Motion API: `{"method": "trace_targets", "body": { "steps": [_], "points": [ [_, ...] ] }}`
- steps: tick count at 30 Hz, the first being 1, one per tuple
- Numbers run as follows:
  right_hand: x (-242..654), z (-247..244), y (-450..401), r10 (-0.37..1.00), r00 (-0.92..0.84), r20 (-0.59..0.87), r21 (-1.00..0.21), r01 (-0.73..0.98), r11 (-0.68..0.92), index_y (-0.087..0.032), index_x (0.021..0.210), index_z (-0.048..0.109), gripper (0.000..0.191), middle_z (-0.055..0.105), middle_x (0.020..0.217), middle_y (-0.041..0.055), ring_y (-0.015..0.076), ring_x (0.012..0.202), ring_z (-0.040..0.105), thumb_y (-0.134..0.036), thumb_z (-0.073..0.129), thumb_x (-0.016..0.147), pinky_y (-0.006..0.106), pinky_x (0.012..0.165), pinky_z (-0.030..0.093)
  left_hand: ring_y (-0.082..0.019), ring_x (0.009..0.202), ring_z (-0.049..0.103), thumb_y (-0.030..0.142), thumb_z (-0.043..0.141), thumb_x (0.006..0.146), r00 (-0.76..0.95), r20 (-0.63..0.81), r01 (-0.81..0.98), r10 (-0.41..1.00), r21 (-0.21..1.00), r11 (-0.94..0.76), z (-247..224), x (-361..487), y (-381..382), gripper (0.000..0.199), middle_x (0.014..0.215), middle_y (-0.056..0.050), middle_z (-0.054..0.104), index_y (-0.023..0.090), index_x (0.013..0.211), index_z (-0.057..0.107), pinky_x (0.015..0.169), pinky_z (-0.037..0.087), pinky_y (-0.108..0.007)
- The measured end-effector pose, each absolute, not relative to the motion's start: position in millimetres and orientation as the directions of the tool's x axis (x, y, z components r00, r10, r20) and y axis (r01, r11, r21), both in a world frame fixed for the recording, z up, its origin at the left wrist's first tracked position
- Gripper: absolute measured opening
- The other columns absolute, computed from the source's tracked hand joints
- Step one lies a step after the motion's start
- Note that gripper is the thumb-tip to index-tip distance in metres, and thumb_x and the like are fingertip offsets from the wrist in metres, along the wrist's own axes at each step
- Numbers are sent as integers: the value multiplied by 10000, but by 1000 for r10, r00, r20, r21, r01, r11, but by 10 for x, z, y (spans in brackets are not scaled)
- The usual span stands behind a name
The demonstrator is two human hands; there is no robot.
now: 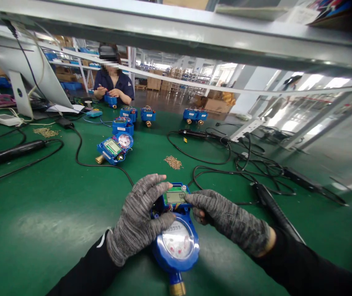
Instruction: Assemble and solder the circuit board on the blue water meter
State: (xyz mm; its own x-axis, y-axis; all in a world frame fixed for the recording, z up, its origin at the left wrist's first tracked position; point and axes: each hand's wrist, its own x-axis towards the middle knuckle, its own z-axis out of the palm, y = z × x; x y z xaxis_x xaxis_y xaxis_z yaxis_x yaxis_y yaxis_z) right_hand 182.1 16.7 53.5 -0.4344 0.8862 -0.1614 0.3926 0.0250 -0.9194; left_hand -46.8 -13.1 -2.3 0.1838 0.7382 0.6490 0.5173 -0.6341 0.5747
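Observation:
A blue water meter (176,242) lies on the green bench in front of me, its round dial facing up and a brass fitting (177,288) towards me. Beyond the dial, a green circuit board with a grey LCD screen (176,197) sits in the open blue housing; coloured wires run below it. My left hand (141,211), in a grey knitted glove with bare fingertips, grips the meter's left side, thumb over the dial's upper edge. With its fingers curled, my right hand (214,207), gloved alike, holds the board's right edge; its lower fingertips are partly hidden.
A pile of small screws (173,162) lies beyond the meter. Another opened meter (114,147) and several blue units stand farther back. Black cables and a power screwdriver (276,209) lie to the right, another black tool (12,154) to the left. A co-worker (112,84) sits opposite, handling a unit.

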Motion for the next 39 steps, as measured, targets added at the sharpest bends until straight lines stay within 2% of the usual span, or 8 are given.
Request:
{"method": "trace_targets", "body": {
  "steps": [4,9,14,22,26,32,35,39],
  "points": [
    [1766,614,146,887,-427,-178,-926,379,-3,-210,591,625,483,528,609,12,164,595,507,-618,551,839,343,651,446,-320,1373,433,210,752,800,224,745,651,629,366,-665,11,-470,-182,403,1388,-124,567,241,1172,598,1130,389,-584],
    [1832,493,175,887,-452,-93,-935,346,78,-200,701,676,468,566,674,23,174,638,536,-640,590,836,346,676,472,-301,1331,474,159,672,862,270,750,675,604,300,-674,-8,-421,-134,149,1319,-128,629,227,993,693,1069,465,-556],
    [1905,347,238,847,-500,-179,-944,331,-3,-194,690,614,439,528,642,2,150,625,514,-545,524,937,319,681,474,-250,1258,552,144,657,876,341,817,695,464,113,-710,13,-431,-119,187,1222,-83,705,244,1030,698,1065,479,-513],
    [1948,288,278,808,-589,-18,-899,363,244,-163,939,694,351,542,705,11,155,661,514,-458,506,958,307,662,461,-230,1245,577,117,639,895,526,804,591,279,-109,-799,36,-571,6,180,1141,-19,763,224,1033,683,1154,392,-476],
    [1930,283,257,836,-540,-98,-940,326,101,-195,674,562,438,510,645,1,141,618,504,-462,433,997,312,673,470,-303,1327,507,101,649,841,500,765,565,406,67,-822,-9,-631,-86,187,1304,-105,657,220,985,651,1119,392,-583],
    [2023,181,252,802,-592,75,-871,352,342,-174,962,691,348,574,779,32,162,720,531,-411,439,1000,311,689,466,-281,1305,531,199,667,854,-14,595,418,803,733,-536,-18,-493,-243,394,1373,-95,581,248,1233,569,1114,433,-546],
    [2001,239,255,797,-597,97,-835,387,391,-168,884,698,404,571,734,39,173,703,536,-404,392,1003,341,721,472,-319,1360,487,373,720,822,-65,451,383,890,835,-395,19,-342,-164,668,1451,-114,541,226,1420,462,1149,386,-591],
    [1925,327,259,832,-554,-13,-873,412,261,-194,731,616,413,539,686,20,171,676,524,-423,396,994,353,748,472,-320,1299,555,384,739,796,-50,363,399,930,861,-315,18,-183,-73,665,1403,-142,588,160,1380,515,1110,460,-554]
  ]
}}
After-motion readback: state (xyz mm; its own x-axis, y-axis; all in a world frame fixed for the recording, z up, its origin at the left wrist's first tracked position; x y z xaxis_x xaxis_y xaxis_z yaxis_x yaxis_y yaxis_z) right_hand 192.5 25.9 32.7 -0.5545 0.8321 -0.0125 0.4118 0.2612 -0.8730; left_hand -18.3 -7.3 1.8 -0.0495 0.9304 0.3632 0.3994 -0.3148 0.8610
